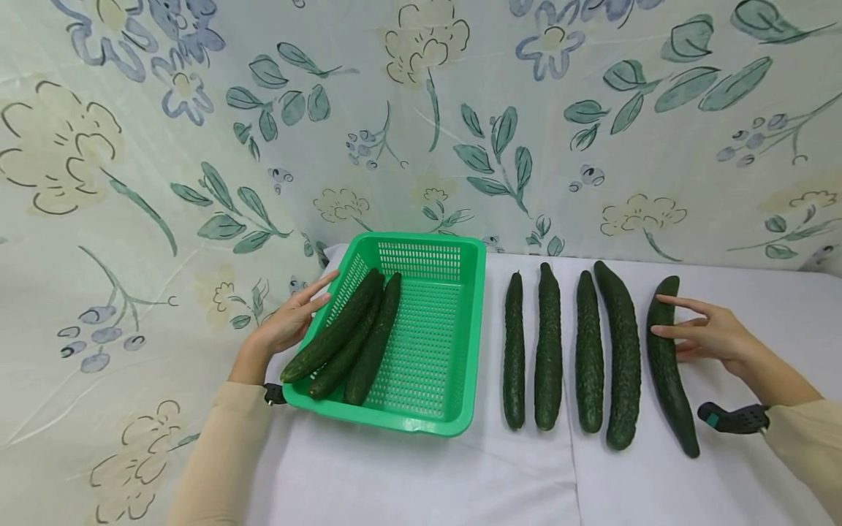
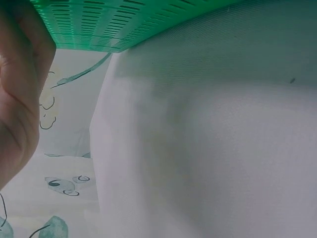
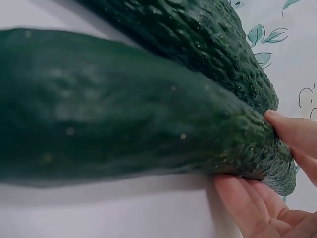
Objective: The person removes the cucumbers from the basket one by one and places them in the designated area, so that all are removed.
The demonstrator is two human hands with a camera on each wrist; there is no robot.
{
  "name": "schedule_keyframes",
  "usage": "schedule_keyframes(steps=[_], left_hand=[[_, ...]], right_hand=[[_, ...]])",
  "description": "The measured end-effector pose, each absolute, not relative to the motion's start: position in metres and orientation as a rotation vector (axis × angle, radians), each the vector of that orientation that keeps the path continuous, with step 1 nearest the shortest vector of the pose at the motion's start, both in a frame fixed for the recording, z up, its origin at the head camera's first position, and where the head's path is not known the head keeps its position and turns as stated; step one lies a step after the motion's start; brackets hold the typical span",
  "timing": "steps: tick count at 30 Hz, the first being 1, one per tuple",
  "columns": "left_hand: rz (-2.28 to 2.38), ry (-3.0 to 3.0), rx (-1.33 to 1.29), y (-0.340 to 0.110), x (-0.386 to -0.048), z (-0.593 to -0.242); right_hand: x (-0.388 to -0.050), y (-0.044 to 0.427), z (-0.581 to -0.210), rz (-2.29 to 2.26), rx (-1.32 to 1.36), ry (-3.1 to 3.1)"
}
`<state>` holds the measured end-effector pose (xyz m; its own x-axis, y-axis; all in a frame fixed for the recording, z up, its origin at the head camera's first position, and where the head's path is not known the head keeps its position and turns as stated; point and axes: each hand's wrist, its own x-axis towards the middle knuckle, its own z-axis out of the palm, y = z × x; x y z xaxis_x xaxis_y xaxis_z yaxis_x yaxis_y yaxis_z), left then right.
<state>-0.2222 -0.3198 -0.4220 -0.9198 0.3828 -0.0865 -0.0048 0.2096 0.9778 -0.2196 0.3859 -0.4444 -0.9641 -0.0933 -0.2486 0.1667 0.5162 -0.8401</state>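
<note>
A green perforated plastic basket (image 1: pixel 424 329) near the white-clothed table (image 1: pixel 408 478)'s far-left corner was touched by the straight-fingered left hand (image 1: pixel 289 321), a curved dark-green cucumber (image 1: pixel 669 380) pinched by the right hand (image 1: pixel 713 332).

The right hand (image 3: pixel 290 218) is gripping the nearer cucumber (image 3: pixel 124 114) near its tapering end, fingers (image 3: pixel 240 201) touching opposite sides. A bumpier cucumber (image 3: pixel 198 39) is lying beside it on the white table (image 3: pixel 99 213); leaf-patterned fabric (image 3: pixel 292 64) is showing beyond.
</note>
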Motion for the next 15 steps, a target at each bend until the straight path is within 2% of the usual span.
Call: schedule_keyframes(steps=[15], left_hand=[[1.760,2.185,0.372,-0.320,-0.221,-0.422]], right_hand=[[-0.219,0.374,-0.440,-1.296,-0.005,2.582]])
